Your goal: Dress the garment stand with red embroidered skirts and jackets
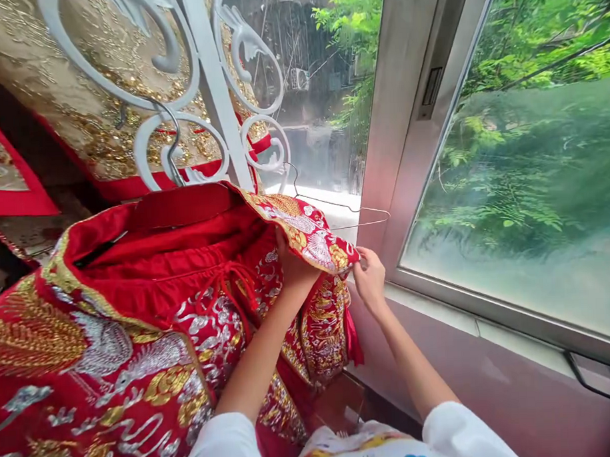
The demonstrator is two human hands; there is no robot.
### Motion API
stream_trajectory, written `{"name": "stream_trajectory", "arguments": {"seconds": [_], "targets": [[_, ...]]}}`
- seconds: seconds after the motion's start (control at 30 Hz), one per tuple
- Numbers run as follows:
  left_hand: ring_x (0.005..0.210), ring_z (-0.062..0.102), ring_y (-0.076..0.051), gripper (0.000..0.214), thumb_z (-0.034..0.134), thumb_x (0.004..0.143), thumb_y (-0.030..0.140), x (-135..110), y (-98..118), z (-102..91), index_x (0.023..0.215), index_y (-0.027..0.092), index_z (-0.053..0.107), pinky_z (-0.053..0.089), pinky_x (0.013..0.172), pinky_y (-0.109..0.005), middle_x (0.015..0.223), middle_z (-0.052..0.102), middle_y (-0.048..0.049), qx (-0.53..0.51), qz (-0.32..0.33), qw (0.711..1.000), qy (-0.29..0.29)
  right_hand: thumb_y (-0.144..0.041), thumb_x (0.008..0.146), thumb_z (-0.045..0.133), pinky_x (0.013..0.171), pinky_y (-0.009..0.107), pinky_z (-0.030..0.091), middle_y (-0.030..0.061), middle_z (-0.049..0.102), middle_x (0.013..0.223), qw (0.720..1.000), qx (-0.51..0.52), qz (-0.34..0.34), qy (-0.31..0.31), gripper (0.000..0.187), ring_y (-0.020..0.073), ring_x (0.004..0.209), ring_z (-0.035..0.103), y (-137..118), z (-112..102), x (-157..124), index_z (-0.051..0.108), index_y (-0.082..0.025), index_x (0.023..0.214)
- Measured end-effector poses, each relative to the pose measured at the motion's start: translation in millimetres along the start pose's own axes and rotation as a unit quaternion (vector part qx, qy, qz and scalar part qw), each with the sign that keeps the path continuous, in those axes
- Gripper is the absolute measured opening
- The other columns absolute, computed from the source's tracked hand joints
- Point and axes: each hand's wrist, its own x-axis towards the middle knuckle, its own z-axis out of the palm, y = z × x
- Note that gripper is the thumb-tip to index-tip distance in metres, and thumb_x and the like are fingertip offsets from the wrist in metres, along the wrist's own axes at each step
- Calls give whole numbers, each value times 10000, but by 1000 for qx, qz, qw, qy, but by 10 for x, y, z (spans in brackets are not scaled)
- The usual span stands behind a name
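Note:
A red garment (pixel 138 307) with gold and silver embroidery hangs on a hanger hooked to a white scrolled metal rack (pixel 200 92). My left hand (pixel 292 263) reaches up under the garment's embroidered edge flap (pixel 305 232); its fingers are hidden inside the fabric. My right hand (pixel 369 276) pinches the flap's corner just beside the window frame. A thin wire hanger (pixel 349 210) sticks out behind the flap.
A large window (pixel 522 154) with a metal frame (pixel 401 118) fills the right side, trees outside. A gold embroidered cloth with red trim (pixel 70 97) hangs behind the rack. A pale wall (pixel 490 382) lies below the sill.

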Motion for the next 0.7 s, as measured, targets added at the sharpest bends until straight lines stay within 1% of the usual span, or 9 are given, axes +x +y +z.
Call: {"name": "stream_trajectory", "arguments": {"seconds": [0.07,0.13,0.23,0.3,0.33,0.43,0.53,0.6,0.7], "targets": [[1233,450,-282,399,547,760,365,-3,-6,-109,1129,217,579,291,1090,-481,1193,610,-98,1,8,1000,1,-234,747,500,922,428,437,129,560,1175,998,44,-14,-34,463,244,1066,534,40,53,-66,497,-160,1205],[1200,484,-269,381,524,778,352,0,-32,-250,1121,197,582,358,1053,-433,1169,619,-108,-4,22,1000,-4,-225,698,556,968,439,407,130,513,1252,997,59,-37,-31,601,255,1148,485,48,117,-132,438,-175,1286],[1179,503,-257,344,489,801,288,34,-142,-378,1108,165,584,412,1006,-394,1138,629,-117,8,38,999,3,-157,717,455,973,435,404,98,578,1183,993,111,-31,-15,481,232,1115,519,116,129,-87,539,-201,1188],[1181,500,-261,298,489,791,228,71,-241,-371,1052,155,611,389,1027,-408,1116,638,-110,39,72,997,7,-131,714,406,925,403,443,74,632,1097,985,163,-17,-51,411,213,1035,570,185,-13,77,608,-203,1065],[1178,502,-264,276,487,784,193,91,-286,-349,1018,152,627,367,1044,-422,1099,646,-106,59,92,994,9,-139,709,418,879,383,470,66,648,1064,979,186,-10,-85,390,208,988,592,206,-136,192,617,-202,1038],[1179,503,-275,287,457,779,102,134,-358,-279,984,142,653,318,1069,-465,1084,656,-110,119,135,984,10,-185,683,501,684,320,519,42,669,996,952,239,20,-188,428,186,812,630,161,-607,614,589,-218,1101],[1258,433,-270,371,430,801,70,151,-333,-296,1092,177,632,287,1084,-483,1180,619,-106,152,142,978,6,-243,644,583,658,306,523,30,679,984,933,274,9,-232,464,190,802,640,36,-961,1028,601,-228,1108],[1316,363,-247,436,421,816,63,147,-293,-362,1183,232,585,256,1103,-480,1270,567,-79,150,149,977,0,-315,617,621,701,323,530,27,687,953,934,284,-3,-217,423,211,845,643,10,-1019,1224,640,-227,1030],[1366,277,-226,524,398,830,48,98,-194,-460,1289,283,491,222,1116,-485,1392,456,-54,136,156,978,-9,-481,603,604,730,363,537,34,690,881,941,289,17,-174,404,244,873,641,99,-875,1305,666,-226,912]]}}
